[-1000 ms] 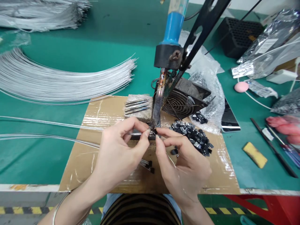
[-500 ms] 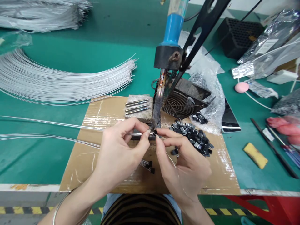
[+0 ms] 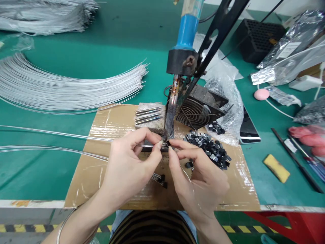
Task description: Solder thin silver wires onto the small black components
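My left hand (image 3: 134,162) pinches thin grey wires (image 3: 96,138) just left of the soldering iron's tip. The iron (image 3: 173,101), with a blue handle (image 3: 188,32), points down at the spot between my fingertips. My right hand (image 3: 198,173) is pinched closed beside a small black piece at the tip, and a thin strand of solder wire (image 3: 185,172) runs across its palm. Right of it lies a pile of small black connectors (image 3: 210,149). Several wires with black ends (image 3: 159,180) lie below my left fingers. My fingertips partly hide the joint.
A cardboard sheet (image 3: 86,183) covers the green table (image 3: 38,183). A wire bundle (image 3: 76,91) lies at left. Behind the hands are a block with metal rods (image 3: 149,118) and a black fan (image 3: 195,112). A yellow sponge (image 3: 276,168) and black stick (image 3: 297,161) lie at right.
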Tool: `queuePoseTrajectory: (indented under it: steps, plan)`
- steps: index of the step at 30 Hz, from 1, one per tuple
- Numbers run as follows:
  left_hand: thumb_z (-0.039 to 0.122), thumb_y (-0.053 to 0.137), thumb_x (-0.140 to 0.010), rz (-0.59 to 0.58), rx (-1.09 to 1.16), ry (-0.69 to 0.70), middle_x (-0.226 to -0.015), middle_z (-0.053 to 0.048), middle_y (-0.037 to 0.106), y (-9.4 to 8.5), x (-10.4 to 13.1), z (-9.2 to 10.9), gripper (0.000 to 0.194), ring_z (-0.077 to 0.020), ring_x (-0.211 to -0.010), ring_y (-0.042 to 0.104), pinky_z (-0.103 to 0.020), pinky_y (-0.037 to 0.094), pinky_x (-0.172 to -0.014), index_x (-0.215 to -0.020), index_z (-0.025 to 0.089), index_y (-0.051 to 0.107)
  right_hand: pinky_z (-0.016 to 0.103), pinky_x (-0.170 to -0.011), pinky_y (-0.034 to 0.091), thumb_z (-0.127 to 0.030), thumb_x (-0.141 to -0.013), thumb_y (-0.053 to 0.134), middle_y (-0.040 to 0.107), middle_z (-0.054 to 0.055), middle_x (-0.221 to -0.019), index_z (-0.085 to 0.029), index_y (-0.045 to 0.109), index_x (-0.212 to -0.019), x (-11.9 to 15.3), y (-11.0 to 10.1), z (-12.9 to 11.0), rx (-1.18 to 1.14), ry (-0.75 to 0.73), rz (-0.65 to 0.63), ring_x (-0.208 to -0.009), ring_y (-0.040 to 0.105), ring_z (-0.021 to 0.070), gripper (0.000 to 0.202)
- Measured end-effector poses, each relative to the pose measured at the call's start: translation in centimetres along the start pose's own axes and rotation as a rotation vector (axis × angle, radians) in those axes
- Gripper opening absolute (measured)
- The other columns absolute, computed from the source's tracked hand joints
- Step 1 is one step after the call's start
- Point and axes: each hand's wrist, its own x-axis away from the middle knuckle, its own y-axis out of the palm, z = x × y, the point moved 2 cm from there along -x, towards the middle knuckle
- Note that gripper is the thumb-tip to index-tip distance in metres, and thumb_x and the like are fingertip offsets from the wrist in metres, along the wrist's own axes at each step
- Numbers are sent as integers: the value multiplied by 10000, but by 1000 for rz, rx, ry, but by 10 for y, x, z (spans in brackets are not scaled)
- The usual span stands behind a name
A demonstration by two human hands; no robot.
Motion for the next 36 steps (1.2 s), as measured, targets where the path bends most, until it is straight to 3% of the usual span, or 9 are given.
queuePoseTrajectory:
  steps: [18, 25, 28, 31, 33, 36]
  plan:
    - [186, 701, -828, 12, -23, -4, -847, 40, 729, 0, 0, -3, 78, -152, -813, 698, -253, 448, -599, -760, 221, 686, 242, -884, 589, 13, -853, 713, 778, 33, -993, -162, 670, -881, -1, 0, -1, 6, 1, 2, -941, 754, 139, 182]
    - [213, 705, -823, -5, -16, -8, -835, 37, 723, 1, 0, -6, 64, -165, -813, 689, -276, 458, -626, -761, 227, 695, 275, -905, 574, -42, -874, 712, 762, 37, -1074, -171, 640, -858, 2, -2, 4, -38, 107, -36, -982, 736, 154, 149]
    - [232, 704, -825, 0, -35, -7, -835, 38, 721, -1, 2, -9, 76, -169, -819, 683, -282, 469, -649, -750, 231, 690, 262, -797, 564, -126, -906, 724, 738, 5, -967, -195, 642, -912, 2, -12, 10, 28, 208, 24, -881, 715, 139, 107]
    - [238, 704, -827, 6, -64, 0, -852, 43, 727, -4, 6, -13, 81, -164, -825, 681, -283, 473, -660, -748, 236, 686, 232, -600, 491, -247, -960, 703, 626, -40, -724, -201, 658, -919, 3, -31, 21, 29, 358, 186, -636, 616, 104, 76]
    - [229, 697, -835, -1, -65, 20, -865, 49, 732, -6, 8, -16, 77, -157, -828, 680, -281, 492, -692, -760, 240, 689, 240, -532, 440, -335, -995, 646, 567, -30, -647, -175, 686, -840, 3, -47, 31, -138, 406, 250, -567, 552, 106, 226]
    - [229, 685, -869, -28, -117, 63, -895, 63, 737, -9, 12, -20, 78, -144, -789, 664, -282, 468, -630, -796, 252, 694, 286, -541, 468, -523, -999, 504, 680, 92, -799, -122, 762, -892, 4, -72, 48, -379, 471, 278, -661, 600, 170, 489]
